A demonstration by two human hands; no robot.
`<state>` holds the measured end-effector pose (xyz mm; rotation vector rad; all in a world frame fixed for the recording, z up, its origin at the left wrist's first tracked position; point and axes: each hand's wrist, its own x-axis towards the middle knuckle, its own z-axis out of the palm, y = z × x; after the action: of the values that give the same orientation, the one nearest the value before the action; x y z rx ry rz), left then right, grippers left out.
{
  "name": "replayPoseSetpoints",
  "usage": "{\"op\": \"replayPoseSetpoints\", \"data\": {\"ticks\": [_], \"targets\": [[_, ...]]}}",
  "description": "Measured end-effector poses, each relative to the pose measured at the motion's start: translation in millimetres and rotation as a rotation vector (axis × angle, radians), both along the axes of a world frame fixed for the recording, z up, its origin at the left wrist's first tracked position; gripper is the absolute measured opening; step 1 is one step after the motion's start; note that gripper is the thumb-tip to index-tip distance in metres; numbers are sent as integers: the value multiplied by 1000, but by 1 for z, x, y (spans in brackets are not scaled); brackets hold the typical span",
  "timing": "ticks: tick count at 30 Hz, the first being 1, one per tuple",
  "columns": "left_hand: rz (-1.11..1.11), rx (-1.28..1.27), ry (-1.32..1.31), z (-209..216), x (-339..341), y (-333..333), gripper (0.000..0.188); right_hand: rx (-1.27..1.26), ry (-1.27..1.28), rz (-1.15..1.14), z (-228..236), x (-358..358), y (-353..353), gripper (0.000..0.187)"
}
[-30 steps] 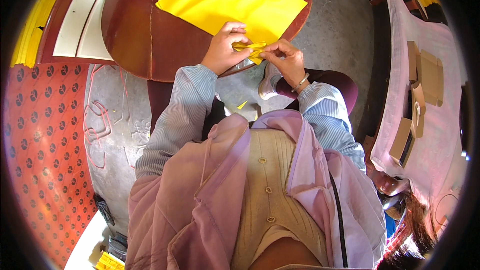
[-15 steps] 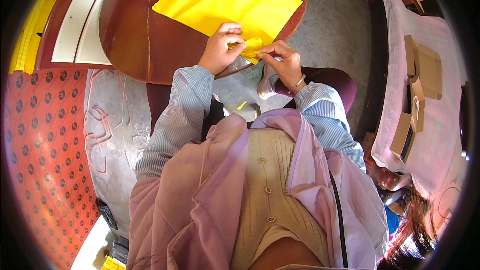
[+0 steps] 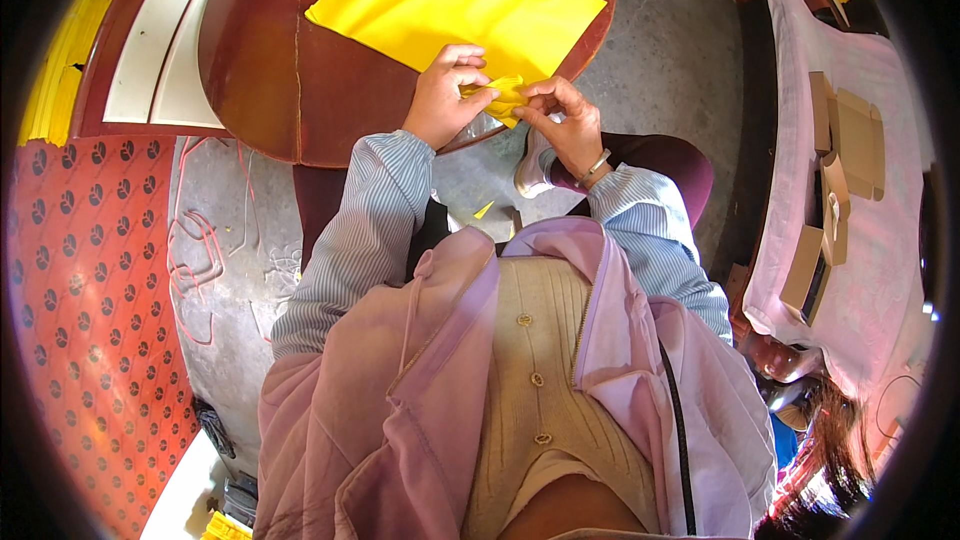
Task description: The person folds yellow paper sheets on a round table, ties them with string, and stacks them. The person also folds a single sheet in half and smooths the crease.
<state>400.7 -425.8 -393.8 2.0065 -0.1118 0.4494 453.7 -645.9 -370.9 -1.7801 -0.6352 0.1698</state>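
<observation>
A large piece of yellow cloth [image 3: 455, 5] lies across the round brown table [image 3: 255, 70], its near corner bunched at the table's front edge. My left hand [image 3: 448, 98] pinches that gathered corner from the left, thumb toward the fold and the other fingers curled above it. From the right, my right hand [image 3: 565, 123] grips the same corner between thumb and forefinger. A bracelet circles my right wrist. The fingers partly hide the small folds between my hands.
A pink-covered table [image 3: 870, 270] with open cardboard boxes [image 3: 855, 145] stands at the right. Pinkish cables [image 3: 205, 270] lie on the concrete floor at left, beside a red patterned panel [image 3: 95, 290]. A small yellow scrap [image 3: 484, 210] lies on the floor below my hands.
Both hands keep hold of the cloth's corner. My left hand has shifted very slightly right, and the right fingers have moved a little along the fold. The rest of the cloth lies as before.
</observation>
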Motion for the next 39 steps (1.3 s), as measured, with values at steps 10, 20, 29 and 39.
{"op": "replayPoseSetpoints", "data": {"ticks": [10, 20, 29, 39], "targets": [[-95, -13, -2, 0, 0, 10, 17, -49, -11, -6, 2, 1, -2, 13], [-13, 5, -11, 0, 0, 1, 19, 1, 30, -17, -7, 2, 0, 18], [-24, 5, 8, 0, -1, 3, 18, -53, -87, 7, 1, 0, -2, 13], [-89, 19, -55, 2, -3, 7, 18, -35, 0, -8, -5, 2, -1, 15]]}}
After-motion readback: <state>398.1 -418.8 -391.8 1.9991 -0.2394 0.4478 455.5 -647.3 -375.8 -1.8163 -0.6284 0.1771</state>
